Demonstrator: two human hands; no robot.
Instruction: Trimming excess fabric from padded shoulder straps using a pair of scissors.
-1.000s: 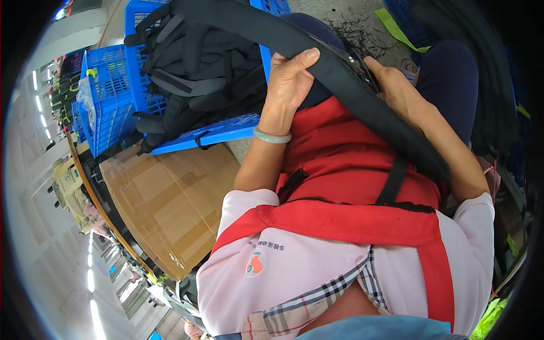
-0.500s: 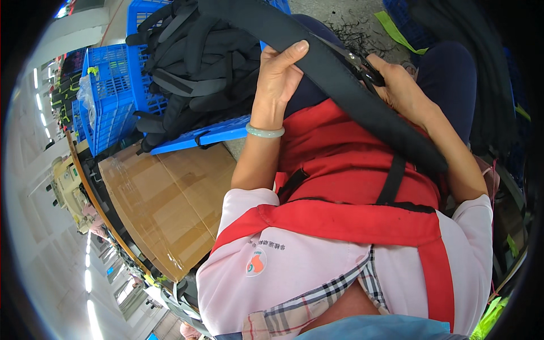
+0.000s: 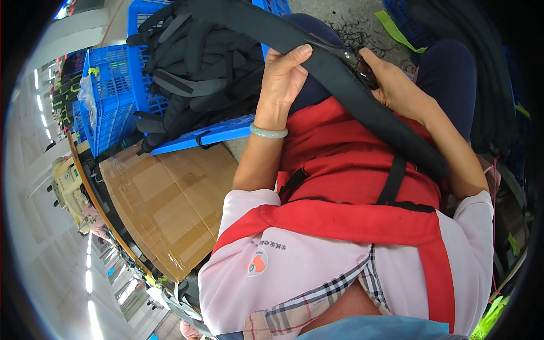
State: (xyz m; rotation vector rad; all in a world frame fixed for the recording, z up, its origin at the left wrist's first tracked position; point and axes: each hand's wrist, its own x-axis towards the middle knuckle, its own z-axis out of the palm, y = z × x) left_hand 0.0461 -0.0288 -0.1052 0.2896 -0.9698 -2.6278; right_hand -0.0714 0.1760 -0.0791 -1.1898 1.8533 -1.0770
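A long black padded shoulder strap [image 3: 352,93] lies slantwise across my lap, its lower end rounded. My left hand [image 3: 283,79] pinches it near the middle, thumb on top and the other fingers mostly behind. On the strap's far edge my right hand [image 3: 396,85] grips dark-handled scissors [image 3: 362,71]. Their metal blades lie along that edge, partly hidden by the strap; whether they are parted I cannot tell. Beneath is my red apron [image 3: 340,153].
A blue plastic crate [image 3: 209,136] heaped with black straps [image 3: 198,62] stands at the left. Nearer me is a cardboard sheet [image 3: 170,198]. Black trimmings [image 3: 354,28] and a lime-green strip [image 3: 399,33] lie on the floor ahead. More black pieces [image 3: 481,79] hang at the right.
My right hand and the scissors have shifted slightly left and away from me along the strap's edge. My left hand keeps its pinch, barely moved.
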